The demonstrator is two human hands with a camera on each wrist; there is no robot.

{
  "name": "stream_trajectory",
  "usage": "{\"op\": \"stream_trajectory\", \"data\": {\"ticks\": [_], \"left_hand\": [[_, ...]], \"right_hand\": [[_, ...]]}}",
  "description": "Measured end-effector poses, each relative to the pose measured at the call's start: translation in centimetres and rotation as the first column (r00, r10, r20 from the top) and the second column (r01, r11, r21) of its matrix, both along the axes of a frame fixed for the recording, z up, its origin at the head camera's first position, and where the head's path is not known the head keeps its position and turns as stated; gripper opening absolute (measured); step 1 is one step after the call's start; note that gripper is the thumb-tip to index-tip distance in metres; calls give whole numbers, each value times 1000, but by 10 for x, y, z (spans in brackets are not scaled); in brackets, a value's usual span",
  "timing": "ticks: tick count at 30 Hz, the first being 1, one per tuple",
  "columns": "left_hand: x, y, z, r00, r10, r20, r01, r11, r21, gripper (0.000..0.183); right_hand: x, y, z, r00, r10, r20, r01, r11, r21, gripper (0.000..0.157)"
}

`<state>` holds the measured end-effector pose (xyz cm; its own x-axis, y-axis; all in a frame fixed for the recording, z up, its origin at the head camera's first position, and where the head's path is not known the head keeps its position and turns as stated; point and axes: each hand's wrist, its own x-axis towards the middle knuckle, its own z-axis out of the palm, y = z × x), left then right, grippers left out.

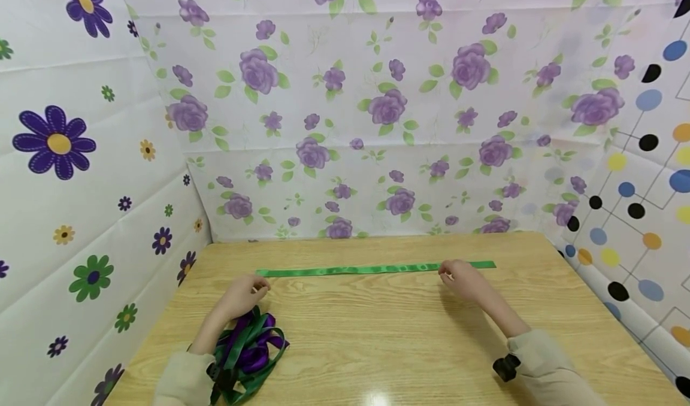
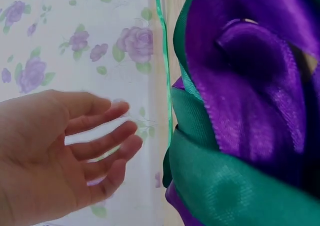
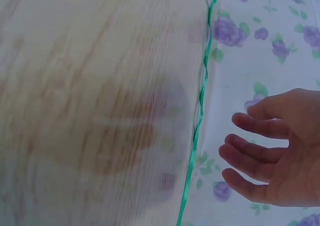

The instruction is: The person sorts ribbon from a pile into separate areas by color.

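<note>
Stretched left to right across the far part of the table lies a green ribbon [image 1: 350, 270], nearly straight. My left hand [image 1: 244, 296] hovers by its left end, fingers loosely bent and holding nothing; the left wrist view shows the gaps between those fingers [image 2: 107, 148]. Under the left forearm sits a loose heap of purple and dark green ribbons [image 1: 253, 346], which fills the right side of the left wrist view. Close to the ribbon's right end is my right hand [image 1: 462, 279], its relaxed fingers [image 3: 250, 158] apart and empty in the right wrist view.
The wooden table [image 1: 377, 334] has a light grain. Behind it hangs a cloth with purple roses [image 1: 388, 106]. A daisy-patterned cloth [image 1: 108, 214] stands at the left, and a dotted cloth [image 1: 641, 238] at the right. Dark wrist cameras [image 1: 507, 367] are strapped near the sleeves.
</note>
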<state>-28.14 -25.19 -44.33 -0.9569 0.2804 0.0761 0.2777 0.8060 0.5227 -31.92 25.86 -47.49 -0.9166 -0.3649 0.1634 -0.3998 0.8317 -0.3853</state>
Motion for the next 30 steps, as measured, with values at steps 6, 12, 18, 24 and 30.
{"op": "stream_trajectory", "data": {"ticks": [6,12,18,24,30], "left_hand": [[10,1,5,998,-63,5,63,997,-42,17],[18,7,14,995,-93,31,94,995,-32,17],[24,12,20,982,-186,35,187,982,-29,15],[29,16,21,963,-260,72,262,965,-13,15],[37,17,22,935,-320,150,326,945,-14,19]], "right_hand": [[8,-15,-2,991,21,-134,0,988,154,13],[15,-28,-1,985,25,-170,11,978,208,12],[19,-43,1,984,54,-171,-22,982,186,20],[24,-62,3,985,110,-136,-94,988,119,22],[31,-81,2,980,164,-114,-156,985,80,17]]}}
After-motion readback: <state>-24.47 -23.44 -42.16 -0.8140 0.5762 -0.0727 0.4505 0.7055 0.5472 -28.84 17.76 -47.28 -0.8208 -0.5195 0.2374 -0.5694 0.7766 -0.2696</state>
